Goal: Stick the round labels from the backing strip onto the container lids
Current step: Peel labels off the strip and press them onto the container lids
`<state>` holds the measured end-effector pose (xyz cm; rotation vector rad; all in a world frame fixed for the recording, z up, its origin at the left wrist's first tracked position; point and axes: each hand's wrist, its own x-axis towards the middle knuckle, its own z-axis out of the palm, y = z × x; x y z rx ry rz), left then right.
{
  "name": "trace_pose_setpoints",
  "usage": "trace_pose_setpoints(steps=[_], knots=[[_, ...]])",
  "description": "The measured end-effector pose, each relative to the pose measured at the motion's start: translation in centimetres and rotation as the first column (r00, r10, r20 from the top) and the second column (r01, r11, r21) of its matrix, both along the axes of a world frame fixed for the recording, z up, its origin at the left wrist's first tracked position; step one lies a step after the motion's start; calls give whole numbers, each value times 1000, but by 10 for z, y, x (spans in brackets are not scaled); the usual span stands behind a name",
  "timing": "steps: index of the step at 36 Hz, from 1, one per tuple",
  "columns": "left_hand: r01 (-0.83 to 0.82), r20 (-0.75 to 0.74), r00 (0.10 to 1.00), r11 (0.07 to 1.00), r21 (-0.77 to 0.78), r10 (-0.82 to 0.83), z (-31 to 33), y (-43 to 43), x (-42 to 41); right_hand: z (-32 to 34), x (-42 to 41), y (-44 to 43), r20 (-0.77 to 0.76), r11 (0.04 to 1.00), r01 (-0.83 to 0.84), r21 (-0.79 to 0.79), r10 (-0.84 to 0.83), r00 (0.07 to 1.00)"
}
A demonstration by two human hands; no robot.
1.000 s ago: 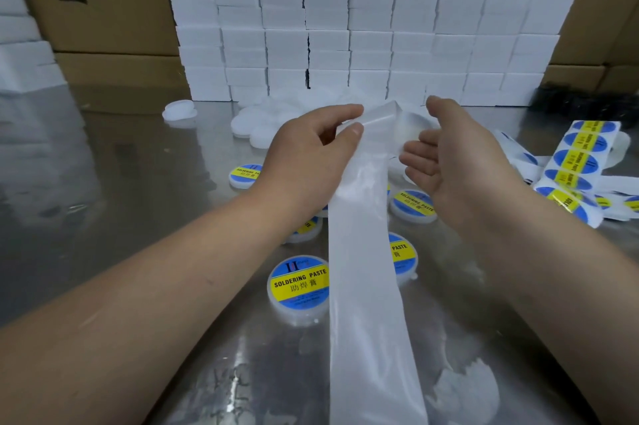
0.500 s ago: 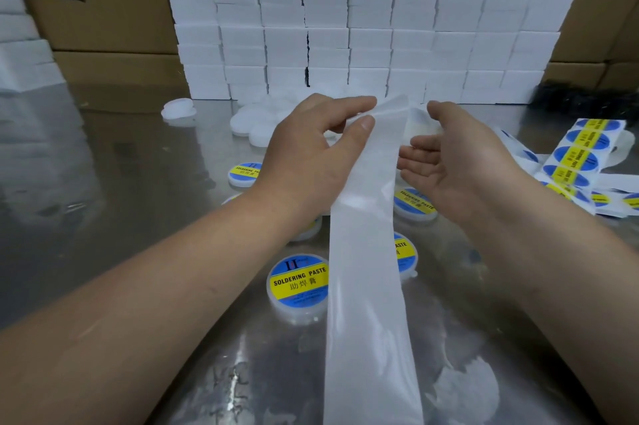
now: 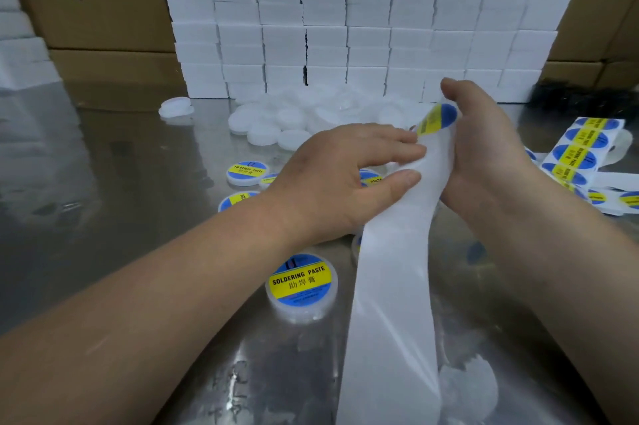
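steel table [image 3: 138,182]: l hand [image 3: 332,179] pinches backing strip [image 3: 390,286], r hand [image 3: 484,155] grips its top by round label [image 3: 436,118].

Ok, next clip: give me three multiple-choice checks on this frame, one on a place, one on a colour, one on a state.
1. Where do the plain white lids lie? A in a bucket; B on the table before the white blocks; C on a shelf.
2. The round label at the backing strip's top is: A red and white; B green and black; C blue and yellow.
3. The lid nearest the camera is: A labelled; B bare; C cracked.
B: they are heaped at the blocks' foot. C: both colours show. A: a printed label covers it.
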<state>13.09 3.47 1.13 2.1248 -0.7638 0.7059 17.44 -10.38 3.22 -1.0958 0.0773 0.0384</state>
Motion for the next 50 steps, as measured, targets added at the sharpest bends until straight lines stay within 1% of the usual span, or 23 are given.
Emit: trace_pose_setpoints(steps=[3,5,7,10,12,13,15,17,19,21,23,26,30,32,34,36,40,42,43,46,47,48,50], knots=[[14,-1,1000,1000,15,-14,-1,-1,-1,-1,1,2,24,997,34,-74,-32,999],[30,-7,1000,1000,-2,-30,0,0,-2,-2,2,2,22,966,111,-232,-108,994],[43,-13,999,999,-21,-43,0,0,-3,-2,2,3,78,909,198,-368,-182,980],[20,-16,1000,997,-73,-22,1,3,-2,-1,-1,4,155,869,228,-440,-177,972],[-36,-23,999,989,-145,33,1,3,2,-1,-3,7,225,830,241,-503,-144,964],[-81,-27,997,980,-181,78,1,3,5,-2,-3,8,258,825,239,-512,-118,959],[-188,-60,982,954,-232,179,-1,3,11,-3,-6,11,274,862,186,-471,-58,960],[-255,-112,966,929,-267,233,-2,5,17,-6,-8,14,297,884,141,-446,-3,955],[-297,-145,953,913,-280,266,-2,8,21,-8,-9,17,319,879,139,-456,16,948],[-316,-174,946,903,-290,274,-3,10,25,-8,-9,17,334,876,170,-452,-10,943],[-324,-202,941,900,-293,273,-5,12,27,-9,-8,16,368,856,239,-458,-62,928],[-350,-220,929,901,-258,298,-5,15,31,-10,-4,13,410,832,340,-440,-151,900],[-449,-284,882,855,-261,376,1,26,46,-13,0,11,426,789,395,-471,-189,885],[-500,-333,845,840,-211,419,6,32,59,-14,0,12,412,781,382,-493,-177,894],[-529,-372,809,840,-123,455,9,37,75,-14,-1,13,389,767,366,-527,-165,906],[-544,-387,776,839,-12,498,12,40,89,-13,-1,12,365,759,362,-541,-176,914],[-511,-354,742,822,252,569,19,43,115,-13,-3,13,380,770,339,-541,-135,915],[-477,-348,728,801,361,590,21,41,122,-13,-3,13,377,752,331,-570,-118,919],[-443,-366,730,807,390,577,21,40,124,-14,-3,14,376,740,329,-587,-111,920],[-301,-440,764,864,404,472,20,28,128,-14,-3,14,385,712,336,-617,-100,918],[-267,-443,771,864,427,457,20,23,129,-14,-3,14,389,699,343,-628,-100,916],[-242,-436,774,850,468,460,19,17,131,-14,-3,14,387,685,345,-641,-100,917],[-235,-389,763,782,578,516,15,8,134,-14,-2,13,381,662,341,-667,-90,920]])
